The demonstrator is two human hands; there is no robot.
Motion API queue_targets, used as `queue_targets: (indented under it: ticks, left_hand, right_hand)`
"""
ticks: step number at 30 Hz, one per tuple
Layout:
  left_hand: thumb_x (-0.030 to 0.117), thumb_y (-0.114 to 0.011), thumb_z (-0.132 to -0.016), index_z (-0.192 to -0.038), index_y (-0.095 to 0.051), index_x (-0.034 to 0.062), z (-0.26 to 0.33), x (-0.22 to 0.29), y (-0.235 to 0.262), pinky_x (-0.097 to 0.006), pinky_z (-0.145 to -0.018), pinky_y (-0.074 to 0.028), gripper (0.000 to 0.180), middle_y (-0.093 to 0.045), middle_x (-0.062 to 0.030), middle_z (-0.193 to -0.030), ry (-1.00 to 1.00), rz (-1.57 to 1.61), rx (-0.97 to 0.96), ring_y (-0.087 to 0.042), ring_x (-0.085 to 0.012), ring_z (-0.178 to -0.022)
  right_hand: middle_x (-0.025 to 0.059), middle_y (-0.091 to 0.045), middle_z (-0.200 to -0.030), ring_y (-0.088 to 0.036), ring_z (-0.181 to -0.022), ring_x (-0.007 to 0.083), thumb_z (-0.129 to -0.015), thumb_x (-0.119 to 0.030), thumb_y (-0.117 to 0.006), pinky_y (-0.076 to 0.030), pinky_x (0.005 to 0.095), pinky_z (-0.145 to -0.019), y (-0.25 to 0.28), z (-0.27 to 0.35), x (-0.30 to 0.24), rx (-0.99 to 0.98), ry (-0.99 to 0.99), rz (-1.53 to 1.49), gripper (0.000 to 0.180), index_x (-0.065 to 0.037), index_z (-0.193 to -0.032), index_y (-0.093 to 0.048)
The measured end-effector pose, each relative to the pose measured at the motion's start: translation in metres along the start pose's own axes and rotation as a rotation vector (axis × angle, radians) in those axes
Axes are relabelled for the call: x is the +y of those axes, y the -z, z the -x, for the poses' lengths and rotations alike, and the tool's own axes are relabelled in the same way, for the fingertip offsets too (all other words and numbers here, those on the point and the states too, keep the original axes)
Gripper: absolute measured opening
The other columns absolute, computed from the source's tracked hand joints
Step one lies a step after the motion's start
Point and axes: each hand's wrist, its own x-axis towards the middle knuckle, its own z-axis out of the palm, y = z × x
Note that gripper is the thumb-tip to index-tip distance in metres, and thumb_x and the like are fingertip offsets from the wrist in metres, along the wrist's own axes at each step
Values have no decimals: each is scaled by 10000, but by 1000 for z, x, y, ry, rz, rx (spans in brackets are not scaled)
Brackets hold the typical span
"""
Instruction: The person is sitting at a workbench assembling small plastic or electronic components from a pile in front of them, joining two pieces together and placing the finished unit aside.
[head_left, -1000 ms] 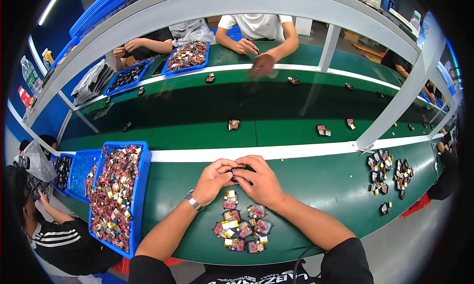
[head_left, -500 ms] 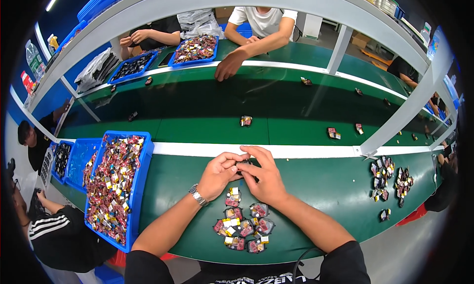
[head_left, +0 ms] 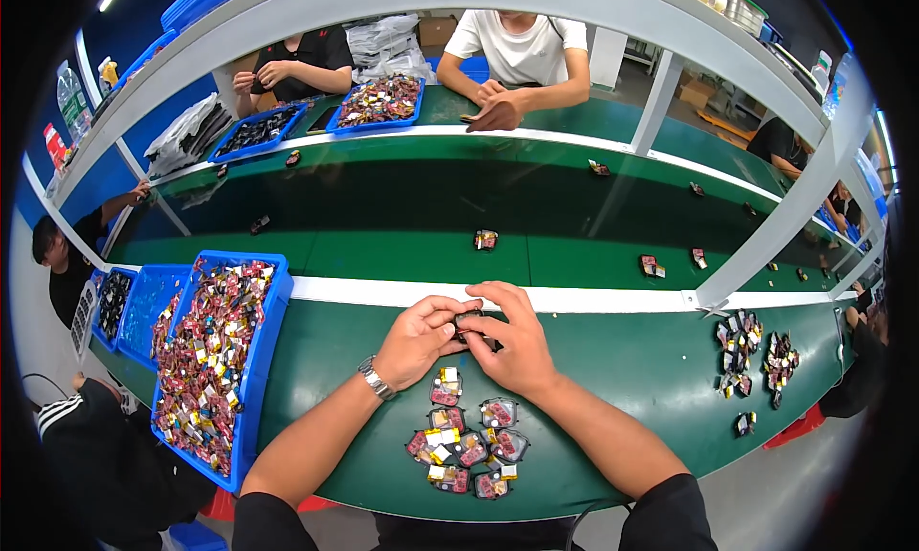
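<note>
I see left hand (head_left: pixel 416 344) and right hand (head_left: pixel 510 345) pinching one dark piece (head_left: pixel 468 319), right of blue tray (head_left: pixel 265 359); clustered units (head_left: pixel 471 448) there seem done; tray's boards (head_left: pixel 212 350) seem pending.

no readable lettering or numbers, green label (head_left: pixel 74 107) on a clear bottle (head_left: pixel 67 79) far left beyond the fingers (head_left: pixel 515 304), its print too small to tell

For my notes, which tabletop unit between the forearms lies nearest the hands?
The unit at the far end of the cluster, pictured just below the left hand; all others there lie farther away.
</note>
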Motion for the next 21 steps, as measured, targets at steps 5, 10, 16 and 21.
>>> queue_targets:
  ticks: [5, 10, 16, 21]
  left_hand:
    - [29, -510, -974, -1230, -491, 44, 3, -1, -4, -351, -970, -523, 258, -499, -162, -1400, -24, -11, 28, -573, -199, -1196]
    - [3, -487, -971, -1210, -496, 26, 1, -3, -8, -350, -963, -529, 240, -505, -165, -1395, -52, -54, 76, -581, -201, -1177]
    - [-3, -512, -960, -1201, -490, 21, 0, -3, -8, -379, -949, -540, 244, -500, -184, -1387, -82, -55, 137, -592, -216, -1161]
    - [-11, -467, -973, -1218, -492, 18, -1, -2, -11, -347, -938, -542, 248, -554, -137, -1311, -50, -87, 149, -600, -187, -1133]
  right_hand:
    - [95, -603, -1228, -530, -1166, 306, -719, 5, -702, -471, 407, -934, -1, 3, -1, -31, -63, -48, 193, -75, -892, -729]
    - [90, -568, -1310, -469, -1260, 302, -752, 11, -677, -450, 409, -972, 0, 3, 3, -90, -156, -151, 198, -83, -917, -732]
    - [107, -556, -1321, -463, -1260, 314, -756, 11, -684, -437, 411, -983, -2, 2, -3, -99, -127, -103, 237, -84, -971, -712]
    - [102, -599, -1164, -553, -1091, 295, -743, 12, -707, -493, 380, -854, 0, -1, -5, -12, -41, 7, 220, -70, -946, -696]
